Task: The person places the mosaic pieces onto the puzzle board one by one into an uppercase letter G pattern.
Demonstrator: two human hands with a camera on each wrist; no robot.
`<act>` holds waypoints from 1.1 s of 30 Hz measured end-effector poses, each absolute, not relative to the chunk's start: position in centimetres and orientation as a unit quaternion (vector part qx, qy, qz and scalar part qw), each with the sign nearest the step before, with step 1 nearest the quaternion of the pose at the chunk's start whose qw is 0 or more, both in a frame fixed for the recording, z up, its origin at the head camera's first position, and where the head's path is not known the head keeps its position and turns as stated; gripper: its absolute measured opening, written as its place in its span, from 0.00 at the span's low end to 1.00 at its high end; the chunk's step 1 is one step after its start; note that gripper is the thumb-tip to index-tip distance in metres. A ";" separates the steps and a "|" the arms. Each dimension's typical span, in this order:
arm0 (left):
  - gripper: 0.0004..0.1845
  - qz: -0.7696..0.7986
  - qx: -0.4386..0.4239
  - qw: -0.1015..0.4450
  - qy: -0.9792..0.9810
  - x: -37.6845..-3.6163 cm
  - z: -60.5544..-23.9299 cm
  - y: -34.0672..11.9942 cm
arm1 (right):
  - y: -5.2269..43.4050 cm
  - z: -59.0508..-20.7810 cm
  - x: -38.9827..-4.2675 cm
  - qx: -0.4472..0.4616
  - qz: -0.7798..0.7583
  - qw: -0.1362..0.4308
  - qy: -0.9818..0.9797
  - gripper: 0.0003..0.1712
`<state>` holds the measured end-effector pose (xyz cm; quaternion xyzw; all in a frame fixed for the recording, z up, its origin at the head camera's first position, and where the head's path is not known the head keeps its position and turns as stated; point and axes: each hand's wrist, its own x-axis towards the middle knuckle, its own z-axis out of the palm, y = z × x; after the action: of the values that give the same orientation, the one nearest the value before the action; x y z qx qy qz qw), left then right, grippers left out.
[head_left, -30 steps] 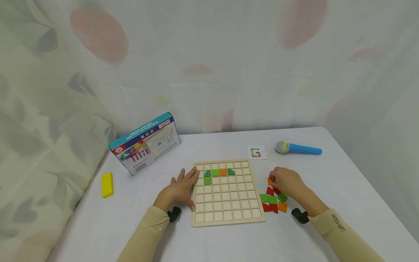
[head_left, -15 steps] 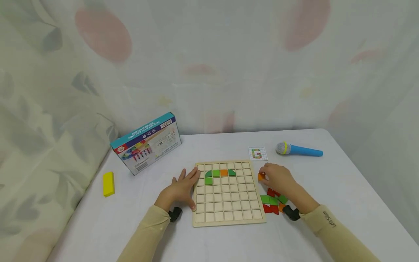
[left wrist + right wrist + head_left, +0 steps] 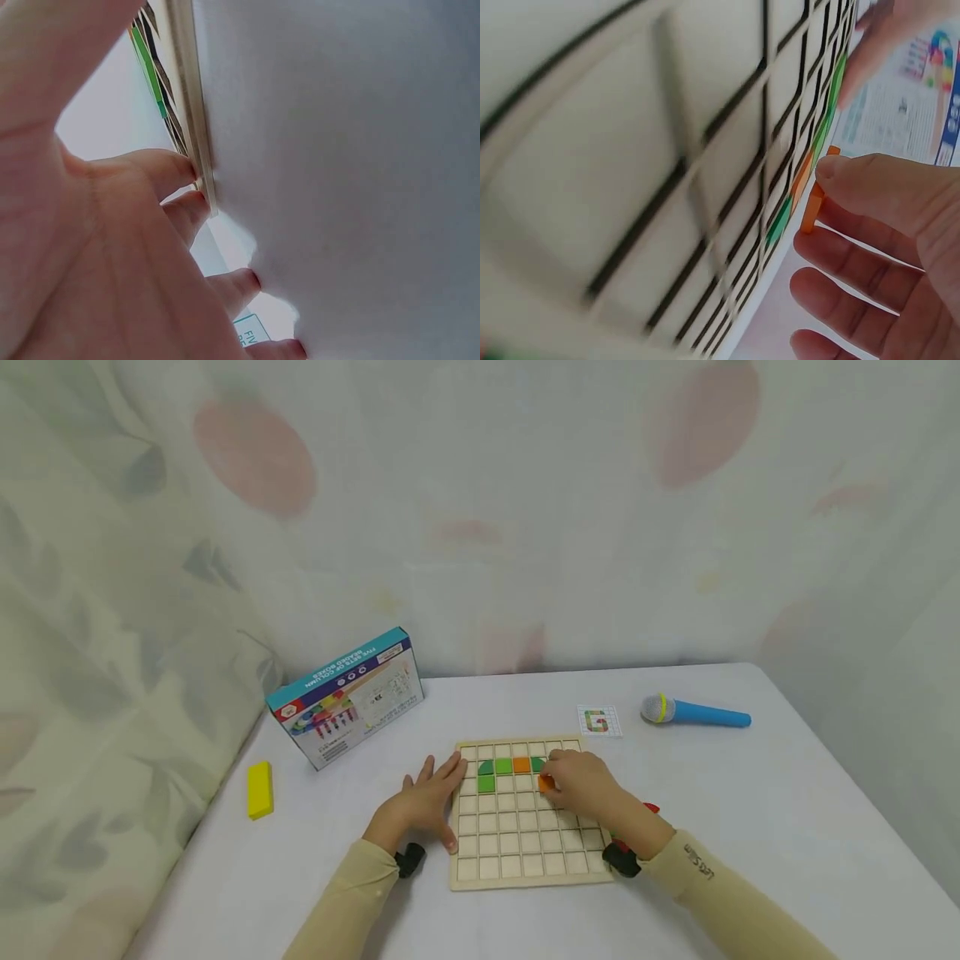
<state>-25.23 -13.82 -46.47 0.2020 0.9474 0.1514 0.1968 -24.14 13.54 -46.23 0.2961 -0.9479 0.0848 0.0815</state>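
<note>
The person's right hand (image 3: 588,787), right of centre in the head view, is pinching a flat square orange tile (image 3: 547,783) between thumb and fingertips over the upper right part of a pale square wooden grid board (image 3: 510,843); whether the tile is touching the board, I cannot tell. The right wrist view is showing the tile between thumb and index finger, with the other fingers bending loosely. The left hand (image 3: 422,806) is spreading wide along the board's left edge, its thumb reaching the lower part of that edge and its index finger the upper left corner. On the board, a dark green rounded tile (image 3: 486,767), a light green square tile (image 3: 503,766), a second orange square tile (image 3: 522,765) and another dark green rounded tile (image 3: 537,764) are forming a row, with a second light green square tile (image 3: 486,784) sitting below its left end. The right forearm is crossing the board's right edge and partly covering some red pieces (image 3: 651,807). A white card with a coloured G (image 3: 599,722) is lying just beyond the board's upper right corner, and a blue toy microphone (image 3: 708,713) is lying farther right. White tablecloth (image 3: 675,685) is stretching below the board's near edge, and leftward from the left hand to a yellow rectangular block (image 3: 260,791).
</note>
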 end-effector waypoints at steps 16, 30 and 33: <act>0.71 0.149 0.208 0.200 0.946 -25.6 -46.8 -13.7 | 6.5 -46.7 -24.0 0.339 0.046 0.075 -0.936 0.05; 0.70 0.138 0.207 0.204 0.947 -25.6 -46.3 -13.5 | 5.3 -46.5 -23.9 0.342 0.028 0.077 -0.936 0.09; 0.70 0.142 0.206 0.204 0.946 -25.4 -46.2 -13.6 | 5.1 -46.4 -23.7 0.346 0.029 0.069 -0.935 0.11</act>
<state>-25.42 -13.64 -46.22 0.2058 0.9464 0.1421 0.2044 -23.73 5.11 -46.36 0.3462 -0.9351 0.0295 0.0695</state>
